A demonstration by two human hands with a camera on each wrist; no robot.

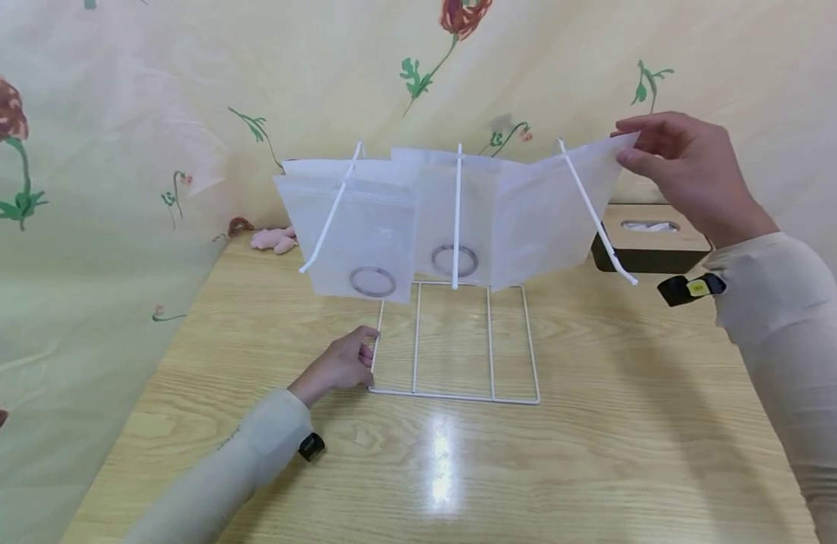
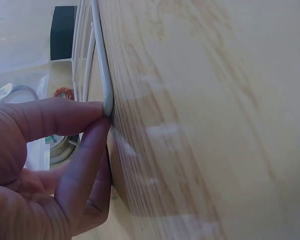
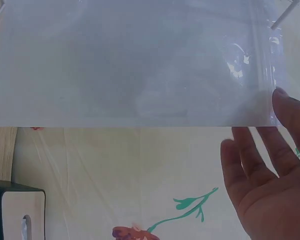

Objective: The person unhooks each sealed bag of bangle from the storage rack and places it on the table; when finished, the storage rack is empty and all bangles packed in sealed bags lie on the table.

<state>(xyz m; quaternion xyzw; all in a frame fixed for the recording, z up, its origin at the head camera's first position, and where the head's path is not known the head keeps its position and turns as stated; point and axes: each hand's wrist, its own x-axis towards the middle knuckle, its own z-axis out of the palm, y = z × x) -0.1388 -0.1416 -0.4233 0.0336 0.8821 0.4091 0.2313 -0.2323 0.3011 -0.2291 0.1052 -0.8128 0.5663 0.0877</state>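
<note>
A white wire rack [image 1: 452, 395] stands on the wooden table, its base flat and three slanted prongs [image 1: 455, 219] rising above it. Translucent plastic bags hang from the prongs: a left bag [image 1: 337, 242], a middle one [image 1: 476, 204] and a right bag [image 1: 544, 208]. My left hand [image 1: 337, 364] pinches the near left corner of the base, thumb and finger meeting on the white wire [image 2: 108, 97] in the left wrist view. With my right hand [image 1: 697, 170] I pinch the upper outer corner of the right bag between thumb and fingers. The right wrist view shows that bag [image 3: 140, 75] spread flat.
A tissue box [image 1: 656, 238] with a wooden top and dark sides sits behind at the right. At the back left lies a small pink plush toy [image 1: 274, 239]. Flower-printed cloth [image 1: 323, 68] hangs behind the table [image 1: 561, 468].
</note>
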